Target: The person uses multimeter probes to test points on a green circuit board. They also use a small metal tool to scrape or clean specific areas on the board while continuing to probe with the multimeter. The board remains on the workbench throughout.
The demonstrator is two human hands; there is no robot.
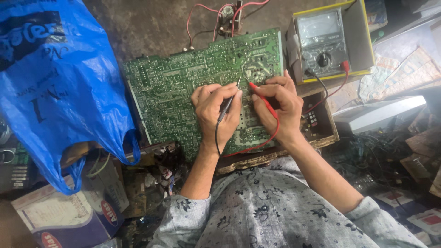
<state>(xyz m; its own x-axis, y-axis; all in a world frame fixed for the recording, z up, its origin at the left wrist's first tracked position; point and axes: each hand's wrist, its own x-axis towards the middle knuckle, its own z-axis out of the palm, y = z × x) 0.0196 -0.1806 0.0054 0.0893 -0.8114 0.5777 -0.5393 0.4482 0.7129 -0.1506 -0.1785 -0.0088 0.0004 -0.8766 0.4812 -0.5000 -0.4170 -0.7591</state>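
I look down on a cluttered repair bench, dim and grey, heaped with scrap boards and cartons. Far to the left of my grips a blue bag (59, 87) slumps over boxes (69, 216), well apart from the work. Next comes the green board (183, 87), lying solder side up across a wooden frame (257, 158), and both my hands rest on its right half.

My left hand (216, 112) is clenched around the black probe (228, 103), pen fashion, its tip on the solder joints just above my knuckles. Just right of it, my right hand (275, 103) pinches the red probe (259, 92) the same way, tip close beside the black one. The two tips stand near each other but apart. The red lead (274, 133) loops under my right wrist. Beyond my right grip, up and to the right, the meter (321, 43) sits in a yellow-edged box (365, 41).

The risk, as I judge it: the joints are crowded, so a small slip of either tip could bridge neighbouring pads. The lead under my wrist could snag and drag the red tip. Looking up at the meter could also let a tip wander.
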